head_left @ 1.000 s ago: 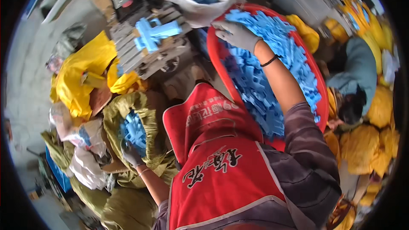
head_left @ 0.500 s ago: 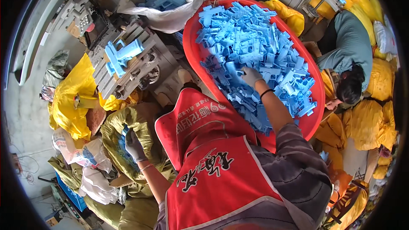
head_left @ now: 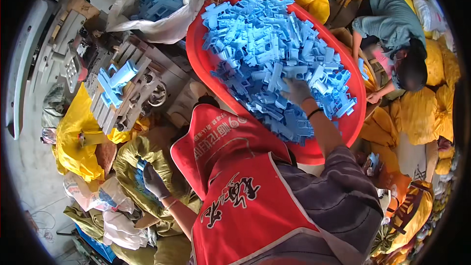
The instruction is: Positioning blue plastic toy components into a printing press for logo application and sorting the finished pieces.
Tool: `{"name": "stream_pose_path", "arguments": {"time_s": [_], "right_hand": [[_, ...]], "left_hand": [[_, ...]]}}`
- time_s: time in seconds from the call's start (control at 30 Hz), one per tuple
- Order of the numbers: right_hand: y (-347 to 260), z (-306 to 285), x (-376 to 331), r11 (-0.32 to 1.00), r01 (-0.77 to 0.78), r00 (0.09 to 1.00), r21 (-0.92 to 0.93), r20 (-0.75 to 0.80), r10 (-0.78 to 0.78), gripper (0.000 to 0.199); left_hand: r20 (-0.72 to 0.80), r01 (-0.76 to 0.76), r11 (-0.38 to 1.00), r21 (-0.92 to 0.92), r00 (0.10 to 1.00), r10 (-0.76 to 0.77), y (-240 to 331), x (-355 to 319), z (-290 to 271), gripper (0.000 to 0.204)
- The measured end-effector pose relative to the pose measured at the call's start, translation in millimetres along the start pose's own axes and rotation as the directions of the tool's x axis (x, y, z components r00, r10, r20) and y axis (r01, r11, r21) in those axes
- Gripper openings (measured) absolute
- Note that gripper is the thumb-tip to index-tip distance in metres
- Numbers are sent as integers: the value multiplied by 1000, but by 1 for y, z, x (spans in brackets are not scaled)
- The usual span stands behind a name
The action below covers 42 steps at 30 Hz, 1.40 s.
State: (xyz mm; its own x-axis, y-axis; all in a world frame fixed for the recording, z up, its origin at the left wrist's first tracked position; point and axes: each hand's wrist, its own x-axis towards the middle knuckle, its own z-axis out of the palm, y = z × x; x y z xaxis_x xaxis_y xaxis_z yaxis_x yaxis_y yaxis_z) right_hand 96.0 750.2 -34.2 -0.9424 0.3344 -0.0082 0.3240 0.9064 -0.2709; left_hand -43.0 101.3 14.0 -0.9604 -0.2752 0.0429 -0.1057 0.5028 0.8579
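Note:
A big red tub (head_left: 206, 76) is heaped with small light-blue plastic parts (head_left: 267, 44). My right hand (head_left: 296, 90), in a grey glove with a black band at the wrist, lies on the near side of the heap, and its fingers curl into the parts. My left hand (head_left: 154, 181), also gloved, grips the mouth of an olive-yellow sack (head_left: 132, 152) down at my left. A few blue parts show inside the sack just above that hand. A red vest covers my chest between the two arms.
A grey slotted fixture (head_left: 130, 105) holding a blue part (head_left: 115, 83) stands left of the tub. A white bag (head_left: 164, 27) of blue parts lies behind it. Another person (head_left: 392, 24) bends over at the upper right among yellow sacks (head_left: 422, 113). More sacks (head_left: 73, 137) lie at left.
My right hand has drawn back from the tub's far side to the near part of the heap. My left hand stays at the olive sack. The view has shifted toward the tub.

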Motion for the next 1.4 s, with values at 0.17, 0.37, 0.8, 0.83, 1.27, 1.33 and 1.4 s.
{"name": "stream_pose_path", "arguments": {"time_s": [0.17,0.37,0.8,0.83,1.27,1.33,1.4], "right_hand": [[-23,20,15,998,54,991,7,-121,-53,63],[-49,-12,14,976,-126,991,177,66,116,62],[-64,11,54,463,-83,974,883,-27,227,48],[-71,0,61,467,-57,980,882,-39,193,48],[-240,-135,118,192,165,965,967,-118,-235,50],[-269,-152,132,278,266,941,923,-187,-281,50],[-302,-163,151,372,430,885,823,-301,-356,51]], "left_hand": [[-10,-28,995,-94,1000,28,27,3,1,28],[-17,-111,994,17,994,112,57,6,-6,28],[-247,-448,854,265,825,509,166,41,-27,24],[-245,-461,833,307,807,537,185,50,-26,24],[274,-694,713,97,707,652,290,145,34,41],[197,-704,704,88,705,681,286,140,30,40],[64,-717,696,44,697,714,274,131,20,40]]}}
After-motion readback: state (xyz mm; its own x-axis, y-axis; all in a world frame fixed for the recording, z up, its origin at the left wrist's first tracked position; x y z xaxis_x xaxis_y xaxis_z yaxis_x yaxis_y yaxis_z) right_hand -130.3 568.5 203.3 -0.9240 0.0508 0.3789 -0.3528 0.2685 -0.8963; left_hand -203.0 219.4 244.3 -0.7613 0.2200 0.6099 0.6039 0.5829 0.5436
